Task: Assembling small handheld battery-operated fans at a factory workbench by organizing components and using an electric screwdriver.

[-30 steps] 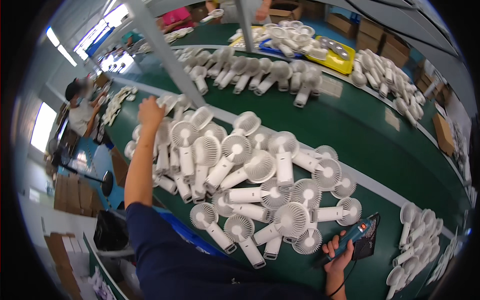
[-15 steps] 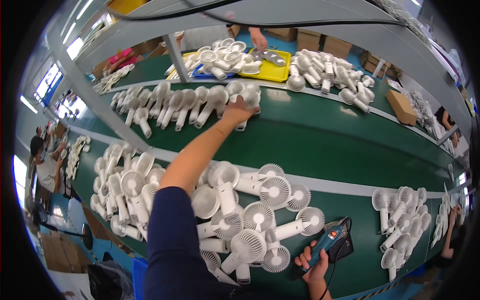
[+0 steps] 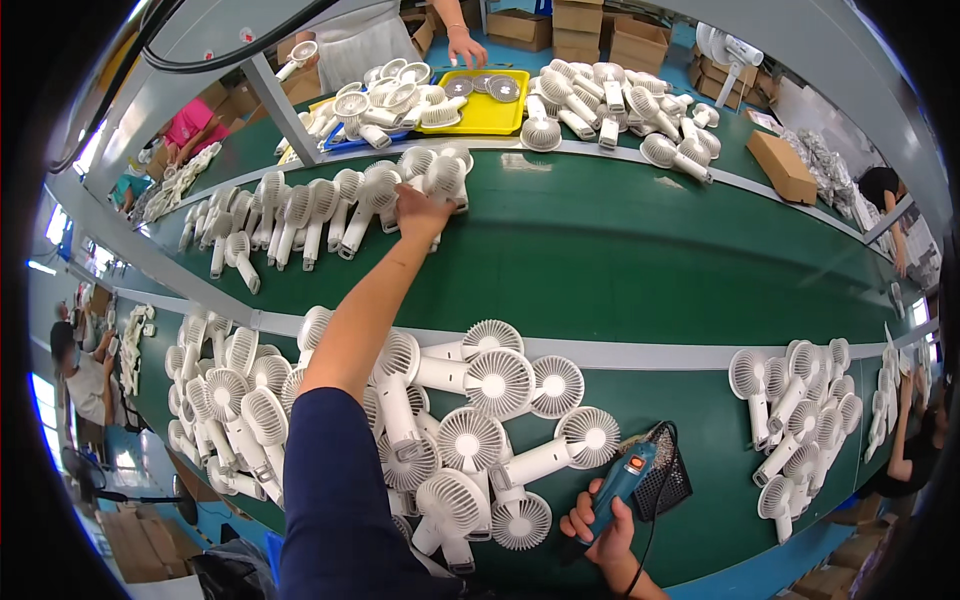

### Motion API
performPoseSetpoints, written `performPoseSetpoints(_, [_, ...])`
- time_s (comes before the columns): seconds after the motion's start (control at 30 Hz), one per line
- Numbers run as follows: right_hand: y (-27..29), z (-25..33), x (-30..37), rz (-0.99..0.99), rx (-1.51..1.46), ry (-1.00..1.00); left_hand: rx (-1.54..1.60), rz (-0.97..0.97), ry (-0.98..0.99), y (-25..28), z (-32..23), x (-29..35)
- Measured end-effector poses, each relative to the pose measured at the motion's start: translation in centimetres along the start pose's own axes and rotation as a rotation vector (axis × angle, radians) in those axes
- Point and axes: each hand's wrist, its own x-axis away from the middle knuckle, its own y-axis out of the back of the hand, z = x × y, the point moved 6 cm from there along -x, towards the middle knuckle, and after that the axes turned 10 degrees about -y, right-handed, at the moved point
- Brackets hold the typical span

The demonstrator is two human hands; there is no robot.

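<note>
My left hand point(image 3: 422, 210) reaches far across the green belt with its fingers closed round a white handheld fan point(image 3: 443, 178). That fan stands at the right end of a row of similar fans point(image 3: 315, 212) lying on the belt. At the lower right, my right hand point(image 3: 603, 530) grips a teal electric screwdriver point(image 3: 622, 488), its cord trailing down past the wrist. A black mesh holder point(image 3: 664, 482) sits beside the tool. Between my arms lies a pile of white handheld fans point(image 3: 468, 440), heads and handles pointing in different directions.
More fans point(image 3: 225, 395) lie left of my arm, and another group point(image 3: 800, 425) at the right. Grey rails point(image 3: 640, 355) border the belt. Across it, a person's hand point(image 3: 466, 47) hovers behind a yellow tray point(image 3: 490, 118) of grey discs. A cardboard box point(image 3: 780, 167) stands far right.
The view has shifted, moving most things leftward. My left hand stays at the row's end with the fan. The far person's hand has lifted off the discs in the yellow tray.
</note>
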Motion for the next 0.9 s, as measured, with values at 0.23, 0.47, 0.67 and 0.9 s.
performPoseSetpoints(0.23, [0.1,0.0,0.0,-0.012,-0.012,0.021,-0.11,0.343,0.201,-0.3,-0.6,-0.6])
performPoseSetpoints(0.47, [0.1,-0.2,-0.2,0.024,0.0,-0.039,0.023,0.115,0.268,0.4,-0.2,-1.8])
performPoseSetpoints(0.67, [0.1,0.0,0.1,0.009,-0.003,-0.048,0.026,0.01,0.088,-1.4,-7.0,-2.5])
performPoseSetpoints(0.9, [-0.2,0.5,0.2,0.004,-0.026,-0.061,-0.189,0.257,0.247,-4.4,-10.2,-1.9])
